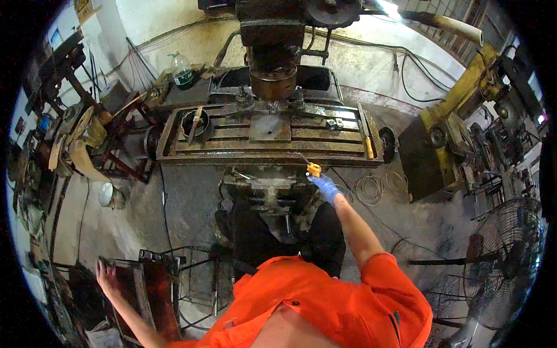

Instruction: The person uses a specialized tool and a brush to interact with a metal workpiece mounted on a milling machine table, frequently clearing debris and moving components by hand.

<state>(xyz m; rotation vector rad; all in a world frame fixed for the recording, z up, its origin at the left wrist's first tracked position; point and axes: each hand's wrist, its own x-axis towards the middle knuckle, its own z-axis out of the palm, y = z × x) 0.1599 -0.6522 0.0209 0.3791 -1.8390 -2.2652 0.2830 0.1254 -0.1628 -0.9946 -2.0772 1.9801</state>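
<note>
My right hand, in a blue glove, is closed around a yellow air blow gun. The gun's thin dark nozzle points up and left toward the front edge of the slotted machine table. On that table lies a flat square metal plate with a small dark hole, beneath the milling head. Away at the lower left, my bare left hand is held out over a dark red-sided stand. Its fingers look apart and slightly blurred, with nothing visible in them.
A black bowl with a brush across it stands on the table's left end. Small metal blocks and a yellow-handled tool lie at the right. Coiled hose and a bucket are on the floor. A large fan stands right.
</note>
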